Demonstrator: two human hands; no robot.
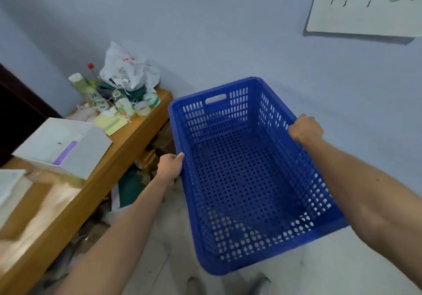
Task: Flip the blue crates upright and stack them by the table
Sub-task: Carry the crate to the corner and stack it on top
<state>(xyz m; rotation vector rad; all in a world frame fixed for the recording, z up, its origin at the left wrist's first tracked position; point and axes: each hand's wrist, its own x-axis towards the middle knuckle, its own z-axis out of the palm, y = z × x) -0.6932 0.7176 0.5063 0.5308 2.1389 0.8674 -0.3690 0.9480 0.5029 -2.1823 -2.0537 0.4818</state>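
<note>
Item: crate [246, 180], blue, upright, open top facing me, just right of the counter [127, 139]. My left fingers [176, 157] curl round its left rim, my right fingers [296, 132] over its right rim.

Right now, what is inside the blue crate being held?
Nothing: the blue crate shows only its bare perforated bottom. The left hand and right hand grip its long rims. The floor beneath shows only as pale specks through the holes.
</note>
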